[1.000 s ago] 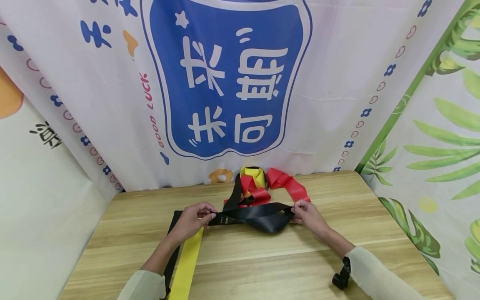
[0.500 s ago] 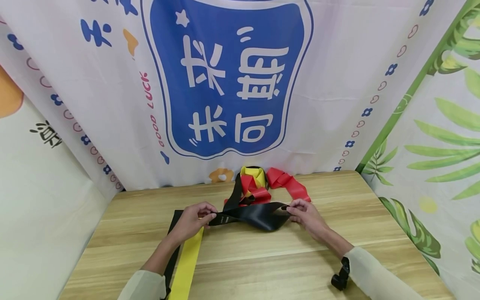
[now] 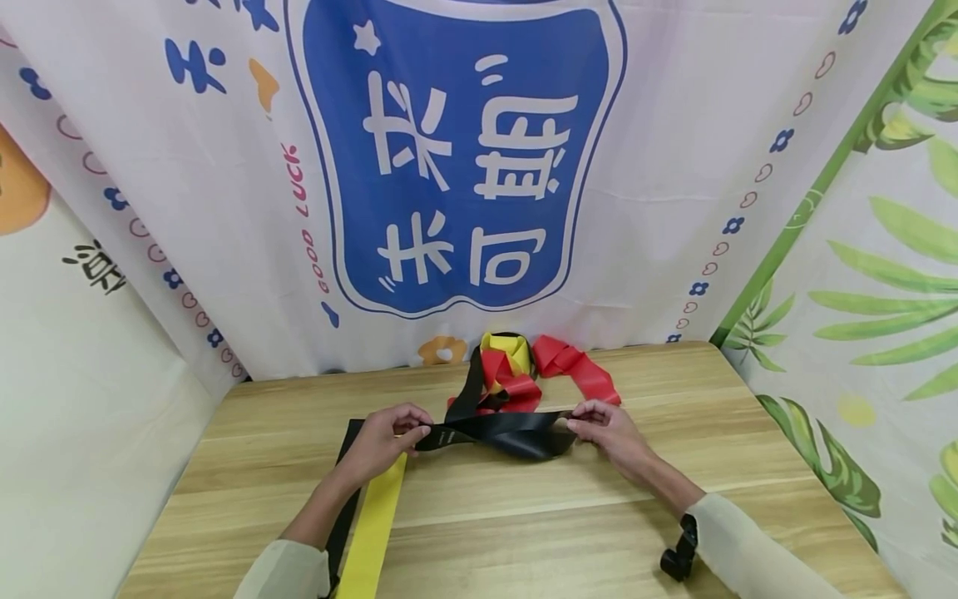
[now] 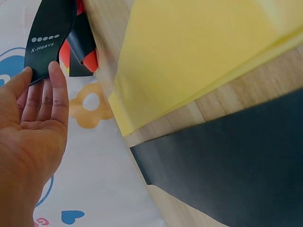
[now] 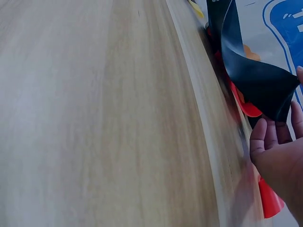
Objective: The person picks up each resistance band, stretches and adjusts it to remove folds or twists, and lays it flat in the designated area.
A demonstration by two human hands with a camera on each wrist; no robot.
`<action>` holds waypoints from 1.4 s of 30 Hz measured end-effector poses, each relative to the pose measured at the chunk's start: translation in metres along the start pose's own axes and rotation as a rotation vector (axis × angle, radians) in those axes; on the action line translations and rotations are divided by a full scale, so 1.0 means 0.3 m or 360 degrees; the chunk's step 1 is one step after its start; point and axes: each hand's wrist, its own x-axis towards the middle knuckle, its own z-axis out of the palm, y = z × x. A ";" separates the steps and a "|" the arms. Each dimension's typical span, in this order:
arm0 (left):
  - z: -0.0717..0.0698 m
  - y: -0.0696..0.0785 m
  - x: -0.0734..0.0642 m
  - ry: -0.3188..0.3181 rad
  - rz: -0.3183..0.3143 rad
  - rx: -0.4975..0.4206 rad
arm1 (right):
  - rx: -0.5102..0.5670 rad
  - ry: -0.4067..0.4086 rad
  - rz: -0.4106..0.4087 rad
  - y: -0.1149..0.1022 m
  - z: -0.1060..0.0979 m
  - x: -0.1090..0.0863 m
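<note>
A black resistance band (image 3: pixel 516 434) stretches loosely between both hands, twisted in its middle and hanging a little slack. My left hand (image 3: pixel 385 443) pinches its printed end; "X-Heavy" and a row of dots can be read on the black band (image 4: pixel 45 42) in the left wrist view. At the other side my right hand (image 3: pixel 609 430) pinches the band's far part between thumb and fingers. Beneath the left hand lie a flat yellow band (image 3: pixel 374 520) and, beside it, a flat black band (image 4: pixel 227 156), partly covered by the forearm in the head view.
Behind the hands sits a heap of tangled red, yellow and black bands (image 3: pixel 509 370). A red band (image 3: pixel 576 366) lies to its right. The wooden table (image 3: pixel 524 532) ends at a printed cloth backdrop (image 3: pixel 636 249).
My right hand has shifted slightly left, toward the left hand, and the band's slack middle has changed shape. The left hand keeps its place.
</note>
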 end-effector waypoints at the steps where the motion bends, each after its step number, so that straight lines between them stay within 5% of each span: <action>1: 0.000 0.000 -0.001 -0.0001 0.0000 -0.0003 | -0.0001 0.0002 0.0000 0.000 0.000 -0.001; 28: -0.008 -0.012 -0.019 0.0010 0.0024 0.0011 | -0.0238 0.0099 0.0015 -0.011 -0.001 -0.001; 42: -0.013 -0.012 -0.034 0.0037 0.0022 -0.0003 | -0.0539 0.0184 0.0046 -0.035 0.015 0.005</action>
